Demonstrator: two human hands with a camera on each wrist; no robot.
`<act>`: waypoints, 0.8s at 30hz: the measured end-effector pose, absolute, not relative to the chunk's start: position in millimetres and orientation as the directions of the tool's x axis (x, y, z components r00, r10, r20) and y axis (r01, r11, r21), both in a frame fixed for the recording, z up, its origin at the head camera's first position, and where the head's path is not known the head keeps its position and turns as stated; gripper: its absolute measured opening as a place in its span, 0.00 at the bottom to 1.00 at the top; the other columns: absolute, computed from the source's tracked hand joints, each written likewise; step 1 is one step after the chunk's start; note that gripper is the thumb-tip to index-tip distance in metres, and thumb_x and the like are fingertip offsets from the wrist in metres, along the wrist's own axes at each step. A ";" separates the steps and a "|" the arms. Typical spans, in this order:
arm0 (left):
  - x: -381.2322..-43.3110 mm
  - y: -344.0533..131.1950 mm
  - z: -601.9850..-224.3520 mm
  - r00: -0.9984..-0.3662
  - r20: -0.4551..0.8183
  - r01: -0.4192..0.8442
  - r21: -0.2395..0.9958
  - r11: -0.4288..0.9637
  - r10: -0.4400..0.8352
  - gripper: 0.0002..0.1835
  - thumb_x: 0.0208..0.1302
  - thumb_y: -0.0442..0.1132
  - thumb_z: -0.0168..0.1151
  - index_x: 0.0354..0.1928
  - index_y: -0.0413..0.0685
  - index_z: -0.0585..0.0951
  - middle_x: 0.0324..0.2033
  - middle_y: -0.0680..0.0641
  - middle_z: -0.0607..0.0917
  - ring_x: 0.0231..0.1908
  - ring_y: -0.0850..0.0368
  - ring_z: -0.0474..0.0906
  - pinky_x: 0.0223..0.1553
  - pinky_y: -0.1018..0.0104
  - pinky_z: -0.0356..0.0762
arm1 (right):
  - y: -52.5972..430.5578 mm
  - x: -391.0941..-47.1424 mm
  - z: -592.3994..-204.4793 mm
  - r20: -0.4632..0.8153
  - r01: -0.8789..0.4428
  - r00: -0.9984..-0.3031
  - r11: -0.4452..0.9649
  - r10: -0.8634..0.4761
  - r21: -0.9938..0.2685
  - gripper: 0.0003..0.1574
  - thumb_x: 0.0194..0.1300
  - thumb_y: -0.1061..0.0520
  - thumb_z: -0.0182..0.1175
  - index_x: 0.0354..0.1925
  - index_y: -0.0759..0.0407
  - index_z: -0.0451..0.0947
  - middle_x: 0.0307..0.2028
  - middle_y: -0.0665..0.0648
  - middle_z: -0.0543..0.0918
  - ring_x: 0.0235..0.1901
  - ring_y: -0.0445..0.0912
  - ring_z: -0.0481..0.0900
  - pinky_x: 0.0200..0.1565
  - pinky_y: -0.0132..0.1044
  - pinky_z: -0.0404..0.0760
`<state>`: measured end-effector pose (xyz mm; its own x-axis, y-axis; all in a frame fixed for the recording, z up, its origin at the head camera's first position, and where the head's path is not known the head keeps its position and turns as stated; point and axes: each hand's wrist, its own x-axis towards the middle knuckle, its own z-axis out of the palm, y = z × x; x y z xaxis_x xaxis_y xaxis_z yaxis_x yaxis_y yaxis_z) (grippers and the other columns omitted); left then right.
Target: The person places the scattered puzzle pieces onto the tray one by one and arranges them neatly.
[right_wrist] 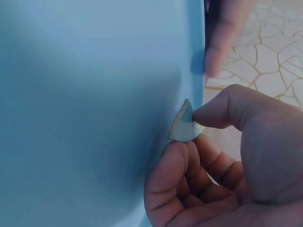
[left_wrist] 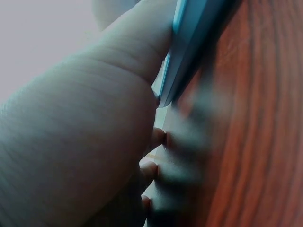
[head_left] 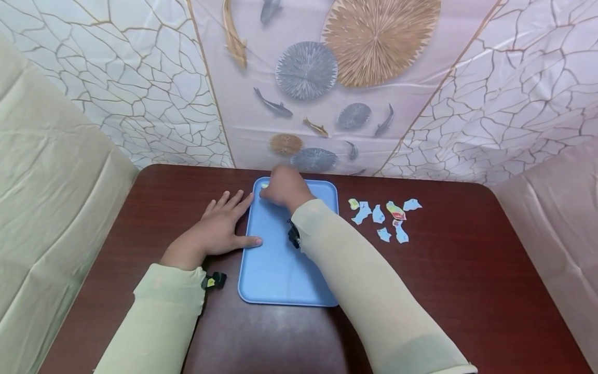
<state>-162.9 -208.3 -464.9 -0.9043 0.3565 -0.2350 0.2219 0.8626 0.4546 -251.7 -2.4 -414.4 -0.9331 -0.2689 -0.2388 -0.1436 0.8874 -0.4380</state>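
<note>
A light blue rectangular tray (head_left: 285, 270) lies lengthwise on the table. At its far left corner my right hand (head_left: 286, 188) pinches a small puzzle piece (right_wrist: 186, 125) between thumb and fingers. That piece is pale with a thin brown edge, and a bit of yellow-green shows on it. My left hand (head_left: 217, 228) lies with fingers spread at the tray's left side, its thumb (left_wrist: 137, 42) over the rim and its fingertips by the long edge. To the right of the tray lie several irregular puzzle pieces (head_left: 377, 214), mostly pale blue, some with red, yellow and green print.
The dark brown wooden table (head_left: 458, 280) has rounded far corners. Behind it hangs a patterned curtain (head_left: 299, 124) with fish and round leaf shapes, close to the far edge. Beige cloth (head_left: 42, 208) hangs at both sides. Each wrist wears a small black camera (head_left: 293, 235).
</note>
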 end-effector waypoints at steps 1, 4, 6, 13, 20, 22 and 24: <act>-163.0 -208.4 -464.2 -0.904 -0.235 0.222 0.456 0.862 0.357 0.67 0.66 0.79 0.71 0.94 0.62 0.45 0.93 0.39 0.45 0.91 0.31 0.31 0.87 0.24 0.32 | -3.3 -251.3 -414.7 -0.235 -0.144 -0.934 0.888 -0.267 -0.438 0.16 0.76 0.45 0.73 0.41 0.56 0.86 0.35 0.55 0.88 0.34 0.50 0.85 0.39 0.43 0.85; -163.8 -208.6 -463.3 -0.904 -0.233 0.225 0.453 0.863 0.358 0.67 0.66 0.78 0.71 0.94 0.61 0.45 0.93 0.39 0.45 0.91 0.31 0.31 0.87 0.24 0.32 | -4.2 -250.2 -414.4 -0.227 -0.146 -0.938 0.890 -0.263 -0.431 0.16 0.75 0.44 0.74 0.40 0.55 0.86 0.35 0.54 0.88 0.34 0.49 0.85 0.39 0.43 0.86; -164.3 -208.5 -462.7 -0.904 -0.233 0.226 0.452 0.863 0.358 0.67 0.66 0.78 0.71 0.94 0.61 0.45 0.93 0.39 0.45 0.91 0.30 0.31 0.87 0.24 0.32 | -3.3 -249.8 -413.0 -0.226 -0.147 -0.938 0.892 -0.263 -0.428 0.17 0.75 0.44 0.74 0.39 0.55 0.85 0.34 0.54 0.88 0.34 0.49 0.85 0.39 0.43 0.85; -165.0 -207.7 -461.7 -0.904 -0.234 0.227 0.445 0.866 0.358 0.67 0.66 0.78 0.71 0.94 0.61 0.45 0.93 0.39 0.45 0.91 0.30 0.32 0.87 0.24 0.33 | 7.4 -248.7 -400.7 -0.230 -0.160 -0.932 0.885 -0.282 -0.437 0.16 0.76 0.45 0.73 0.35 0.53 0.82 0.30 0.53 0.84 0.29 0.48 0.83 0.33 0.40 0.81; -163.9 -207.0 -462.6 -0.901 -0.238 0.227 0.450 0.863 0.362 0.67 0.66 0.79 0.71 0.94 0.61 0.46 0.92 0.38 0.45 0.91 0.29 0.32 0.87 0.23 0.32 | 28.8 -246.5 -389.0 -0.231 -0.157 -0.932 0.884 -0.280 -0.441 0.15 0.75 0.47 0.73 0.39 0.53 0.81 0.33 0.54 0.83 0.33 0.48 0.82 0.35 0.41 0.80; -163.3 -206.7 -462.6 -0.901 -0.238 0.227 0.452 0.863 0.362 0.67 0.66 0.78 0.71 0.94 0.60 0.46 0.92 0.38 0.45 0.91 0.28 0.32 0.87 0.23 0.33 | 37.8 -246.7 -386.2 -0.220 -0.158 -0.936 0.885 -0.276 -0.438 0.14 0.74 0.48 0.74 0.38 0.53 0.80 0.33 0.54 0.83 0.33 0.49 0.82 0.36 0.42 0.80; -162.6 -206.3 -462.4 -0.902 -0.237 0.226 0.456 0.861 0.362 0.67 0.66 0.78 0.71 0.94 0.59 0.46 0.92 0.38 0.46 0.91 0.28 0.32 0.86 0.22 0.33 | 48.7 -247.5 -383.3 -0.211 -0.161 -0.939 0.886 -0.274 -0.435 0.14 0.72 0.49 0.74 0.37 0.53 0.80 0.32 0.54 0.82 0.33 0.49 0.81 0.35 0.42 0.80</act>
<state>-162.6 -206.3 -462.4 -0.9017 0.3618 -0.2366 0.2256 0.8607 0.4564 -247.5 48.7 -383.3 -0.9385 -0.2736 -0.2105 -0.1605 0.8858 -0.4355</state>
